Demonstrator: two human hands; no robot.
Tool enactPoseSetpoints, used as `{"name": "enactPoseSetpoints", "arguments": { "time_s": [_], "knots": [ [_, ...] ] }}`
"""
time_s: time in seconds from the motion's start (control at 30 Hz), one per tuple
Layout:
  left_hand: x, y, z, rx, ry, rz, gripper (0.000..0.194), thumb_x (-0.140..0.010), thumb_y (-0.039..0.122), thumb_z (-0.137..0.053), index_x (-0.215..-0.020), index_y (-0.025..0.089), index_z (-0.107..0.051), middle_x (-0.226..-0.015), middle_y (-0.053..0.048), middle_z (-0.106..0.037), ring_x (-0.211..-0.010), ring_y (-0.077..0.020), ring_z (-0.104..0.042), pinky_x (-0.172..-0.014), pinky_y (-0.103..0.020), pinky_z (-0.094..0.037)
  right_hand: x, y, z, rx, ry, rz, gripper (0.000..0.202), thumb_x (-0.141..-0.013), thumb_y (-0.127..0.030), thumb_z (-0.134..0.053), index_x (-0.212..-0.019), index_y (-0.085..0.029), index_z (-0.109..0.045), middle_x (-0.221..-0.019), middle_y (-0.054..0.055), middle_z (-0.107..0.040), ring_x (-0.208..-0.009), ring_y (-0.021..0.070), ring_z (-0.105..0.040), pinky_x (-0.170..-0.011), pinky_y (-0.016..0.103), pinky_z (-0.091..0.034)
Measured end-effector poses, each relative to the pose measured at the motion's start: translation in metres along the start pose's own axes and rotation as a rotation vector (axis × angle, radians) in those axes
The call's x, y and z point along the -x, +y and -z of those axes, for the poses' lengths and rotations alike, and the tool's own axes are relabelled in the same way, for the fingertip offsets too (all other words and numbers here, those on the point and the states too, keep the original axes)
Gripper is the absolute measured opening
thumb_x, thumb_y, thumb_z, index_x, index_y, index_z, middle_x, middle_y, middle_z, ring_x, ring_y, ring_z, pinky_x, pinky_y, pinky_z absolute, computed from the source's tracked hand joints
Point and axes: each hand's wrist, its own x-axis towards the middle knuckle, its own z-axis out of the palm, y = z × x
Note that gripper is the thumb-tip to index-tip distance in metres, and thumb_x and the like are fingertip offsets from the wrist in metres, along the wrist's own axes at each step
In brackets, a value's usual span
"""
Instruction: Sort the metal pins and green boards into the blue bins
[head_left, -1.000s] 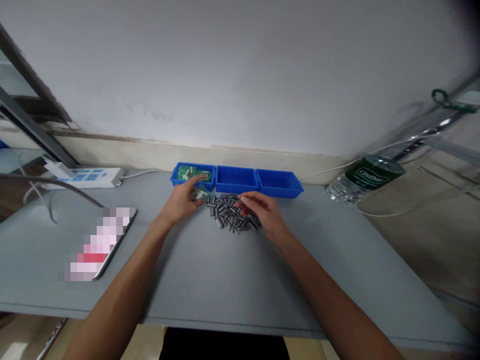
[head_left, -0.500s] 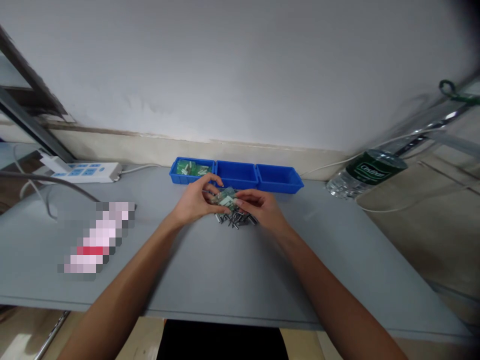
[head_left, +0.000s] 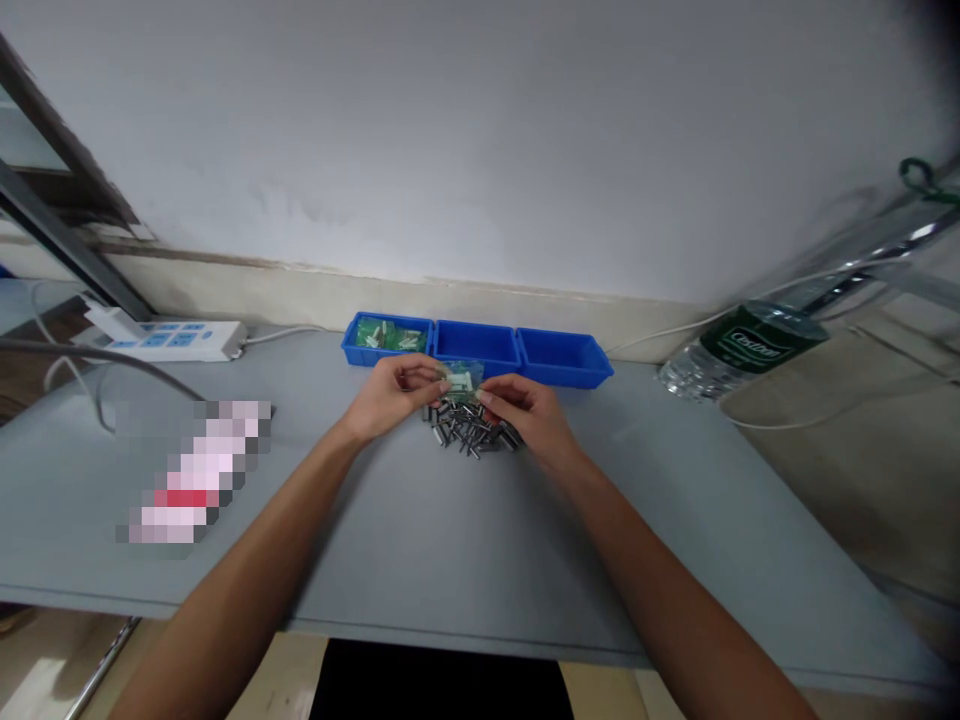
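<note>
The left hand [head_left: 390, 398] and the right hand [head_left: 532, 415] grasp opposite sides of a small clear bag [head_left: 461, 380], thumb against fingers, with pale pieces showing inside. The bag is over the far part of a pile of metal pins [head_left: 471, 430], in front of the middle blue bin [head_left: 478, 345]. Gripping it from both sides probably keeps the thin plastic spread and steady, and leaves its middle uncovered; whether its mouth is open is too small to tell, as is whether the right hand also has a pin between its fingers. The pins lie loose on the surface [head_left: 450, 550], near both hands, a position that seems to suit picking them up with little reach. The left blue bin [head_left: 386, 357] carries similar bags with pale pieces, and likely keeps them together and apart from the pins. It stands in a row with the middle one and the right blue bin [head_left: 564, 360], along the wall side, which leaves working room nearer the person. A bottle [head_left: 742, 350] and a power strip [head_left: 176, 340] sit well off to either side, seemingly out of the hands' way.
</note>
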Motion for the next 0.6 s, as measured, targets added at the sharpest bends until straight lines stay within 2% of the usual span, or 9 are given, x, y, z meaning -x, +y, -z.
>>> {"name": "enactPoseSetpoints", "arguments": {
  "time_s": [0.1,0.2,0.3,0.4,0.5,0.6],
  "knots": [
    [-0.005,-0.008,0.002,0.03,0.147,-0.049,0.028,-0.074,0.032,-0.082,-0.095,0.016,-0.071,-0.083,-0.005,-0.075,-0.073,-0.0177,-0.072,-0.074,-0.036,-0.066,0.001,-0.002,0.0,-0.004,0.007,-0.006,0.035,-0.069,-0.052,-0.087,-0.087,-0.024,-0.075,-0.082,0.004,-0.077,-0.066,0.0168,-0.064,-0.067,0.034,-0.054],
    [-0.009,-0.014,0.006,-0.051,0.292,-0.127,0.027,-0.076,0.031,-0.08,-0.096,0.016,-0.071,-0.082,-0.005,-0.073,-0.075,-0.0174,-0.071,-0.074,-0.033,-0.064,0.002,-0.004,0.0,0.006,0.002,-0.01,0.036,-0.071,-0.055,-0.085,-0.087,-0.024,-0.075,-0.083,0.005,-0.078,-0.066,0.0171,-0.064,-0.065,0.034,-0.053],
    [-0.009,-0.013,0.014,-0.255,0.479,-0.235,0.021,-0.082,0.03,-0.075,-0.099,0.017,-0.072,-0.086,-0.004,-0.074,-0.075,-0.0165,-0.07,-0.072,-0.03,-0.062,0.002,-0.004,0.0,0.014,-0.005,-0.02,0.032,-0.073,-0.053,-0.084,-0.086,-0.024,-0.075,-0.083,0.005,-0.078,-0.068,0.0177,-0.064,-0.067,0.034,-0.053],
    [-0.006,-0.01,0.028,-0.554,0.634,-0.382,0.016,-0.09,0.028,-0.067,-0.102,0.019,-0.073,-0.096,-0.005,-0.074,-0.082,-0.0173,-0.07,-0.075,-0.03,-0.06,0.003,-0.004,-0.001,0.005,-0.018,-0.031,0.03,-0.073,-0.051,-0.084,-0.085,-0.024,-0.076,-0.084,0.005,-0.078,-0.068,0.0173,-0.064,-0.068,0.034,-0.052],
    [-0.006,-0.011,0.046,-0.861,0.645,-0.481,0.018,-0.095,0.023,-0.059,-0.102,0.021,-0.075,-0.103,-0.007,-0.074,-0.091,-0.0196,-0.069,-0.086,-0.034,-0.057,0.003,-0.005,-0.001,0.014,-0.025,-0.023,0.03,-0.073,-0.051,-0.083,-0.086,-0.024,-0.076,-0.084,0.005,-0.078,-0.067,0.017,-0.064,-0.068,0.034,-0.053],
    [-0.01,-0.019,0.06,-1.09,0.618,-0.496,0.024,-0.095,0.016,-0.054,-0.1,0.02,-0.077,-0.108,-0.011,-0.075,-0.101,-0.0251,-0.068,-0.093,-0.041,-0.053,0.004,-0.006,-0.001,0.033,-0.021,-0.007,0.031,-0.074,-0.051,-0.082,-0.087,-0.024,-0.076,-0.084,0.005,-0.079,-0.068,0.017,-0.065,-0.068,0.034,-0.052]
  ]
}}
